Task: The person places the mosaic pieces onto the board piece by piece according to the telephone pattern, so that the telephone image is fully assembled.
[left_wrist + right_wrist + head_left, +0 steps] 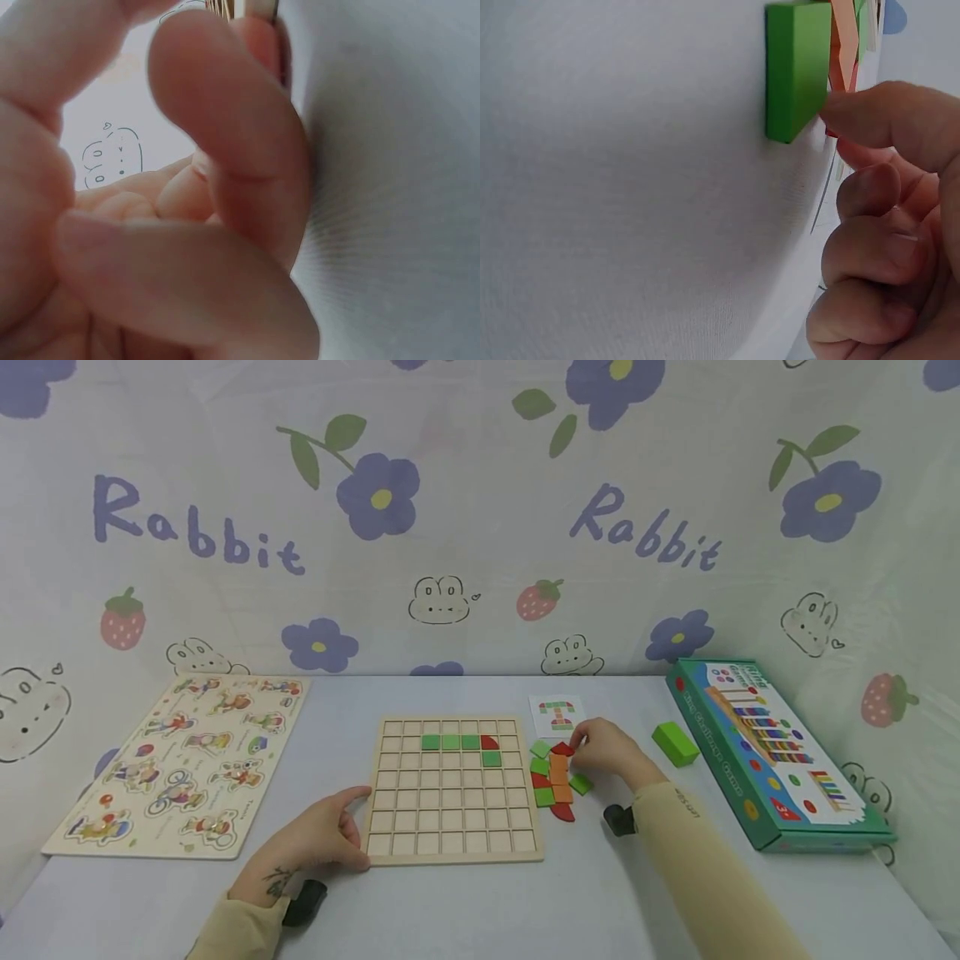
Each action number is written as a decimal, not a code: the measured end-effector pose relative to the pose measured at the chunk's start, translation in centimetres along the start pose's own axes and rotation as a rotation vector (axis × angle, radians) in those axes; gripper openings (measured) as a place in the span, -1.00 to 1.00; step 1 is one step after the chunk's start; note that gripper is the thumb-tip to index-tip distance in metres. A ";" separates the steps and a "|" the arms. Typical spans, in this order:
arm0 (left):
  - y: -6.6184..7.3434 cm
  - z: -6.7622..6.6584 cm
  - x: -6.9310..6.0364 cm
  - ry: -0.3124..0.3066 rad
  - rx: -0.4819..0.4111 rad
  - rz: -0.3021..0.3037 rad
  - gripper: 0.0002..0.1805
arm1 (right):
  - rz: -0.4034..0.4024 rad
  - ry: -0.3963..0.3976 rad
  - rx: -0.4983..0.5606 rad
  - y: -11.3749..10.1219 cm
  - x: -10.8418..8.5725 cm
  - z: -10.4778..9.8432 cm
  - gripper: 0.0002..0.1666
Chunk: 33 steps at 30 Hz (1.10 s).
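The wooden grid board [454, 862] lies flat, with several green square pieces [450, 742] and a red curved-edge piece [489, 742] in its upper cells. My left hand [318, 835] touches the board's left edge, index finger higher up and thumb by the near corner. Beyond the board's right side, my right hand [606, 748] pinches a red piece [562, 748] at the far end of a loose pile; the fingers mostly hide it in the right wrist view. That pile has orange pieces [559, 768], green pieces and red ones. A green piece [799, 71] lies under the right hand.
A pattern card [557, 704] lies behind the pile. Farther right are a green block [675, 743] and a green game box [780, 760]. A wooden picture puzzle board [187, 760] lies at left. A printed curtain [480, 527] hangs behind the table.
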<state>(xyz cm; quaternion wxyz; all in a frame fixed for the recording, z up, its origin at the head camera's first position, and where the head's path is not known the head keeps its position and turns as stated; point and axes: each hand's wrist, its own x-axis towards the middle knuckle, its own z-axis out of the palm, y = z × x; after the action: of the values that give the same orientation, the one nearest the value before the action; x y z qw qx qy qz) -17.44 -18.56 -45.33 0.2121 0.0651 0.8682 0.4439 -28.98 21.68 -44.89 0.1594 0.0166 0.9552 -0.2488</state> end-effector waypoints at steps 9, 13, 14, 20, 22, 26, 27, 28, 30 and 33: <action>-0.2 -0.1 0.0 -0.016 -0.033 0.012 0.10 | -0.043 -0.018 -0.005 -0.2 0.1 0.1 -0.57; -0.2 -0.2 -0.1 -0.026 -0.036 0.029 0.11 | -0.051 -0.014 -0.025 -0.2 0.1 0.0 -0.68; -0.2 -0.2 -0.1 -0.028 -0.036 0.033 0.11 | -0.049 -0.008 -0.035 -0.2 0.1 0.0 -0.71; -0.2 -0.2 -0.1 -0.032 -0.039 0.036 0.11 | -0.026 0.010 -0.063 -0.2 -0.2 -0.4 -0.80; -0.2 -0.2 0.0 -0.028 -0.039 0.030 0.11 | -0.019 0.008 -0.060 -0.2 -0.3 -0.4 -0.80; -0.1 -0.2 -0.1 -0.021 -0.039 0.021 0.11 | -0.020 0.012 -0.067 0.1 -0.4 -0.4 -0.76; -0.1 -0.1 -0.1 -0.019 -0.037 0.021 0.11 | -0.021 0.018 -0.070 0.1 -0.4 -0.4 -0.76; -0.1 -0.1 -0.1 -0.020 -0.038 0.019 0.11 | -0.019 0.024 -0.069 0.1 -0.4 -0.4 -0.76; -0.2 -0.1 -0.1 -0.019 -0.038 0.020 0.11 | -0.018 0.040 -0.066 0.1 -0.5 -0.4 -0.73; -0.2 -0.1 0.0 -0.022 -0.042 0.018 0.11 | -0.021 0.071 -0.055 -0.3 -0.6 -0.5 -0.70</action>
<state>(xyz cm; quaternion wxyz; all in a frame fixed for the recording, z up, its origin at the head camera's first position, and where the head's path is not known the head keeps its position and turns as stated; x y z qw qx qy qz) -17.49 -18.80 -45.44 0.2190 0.0734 0.8555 0.4634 -28.61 21.66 -44.15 0.1232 0.0108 0.9668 -0.2235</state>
